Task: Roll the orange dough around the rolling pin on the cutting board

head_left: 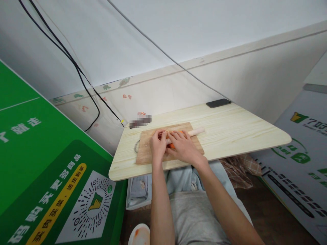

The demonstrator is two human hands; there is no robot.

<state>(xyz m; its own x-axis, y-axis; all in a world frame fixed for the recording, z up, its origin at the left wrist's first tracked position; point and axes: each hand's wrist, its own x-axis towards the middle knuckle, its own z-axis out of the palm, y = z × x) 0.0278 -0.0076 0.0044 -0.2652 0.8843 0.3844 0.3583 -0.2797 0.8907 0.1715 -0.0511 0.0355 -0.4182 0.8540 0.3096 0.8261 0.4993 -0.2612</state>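
Because the cutting board (144, 153) sits close to the front edge of the table (235, 129), a hard pull could slide it over; uneven pressure could skew the rolling pin (198, 131) lying across it. Left hand (158, 143) curls at one end, right hand (182, 143) lies over the middle; cannot tell whether either grasps. Orange material (172, 146) beneath mostly covered, shape unclear. Pixelated object (140, 121) by wall unidentifiable.

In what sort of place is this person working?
Perhaps a corner of a shop: a large green panel printed with Chinese writing stands on the left, a pale grey printed panel on the right, and between them a light wooden table holds a brown rectangular wooden cutting board.
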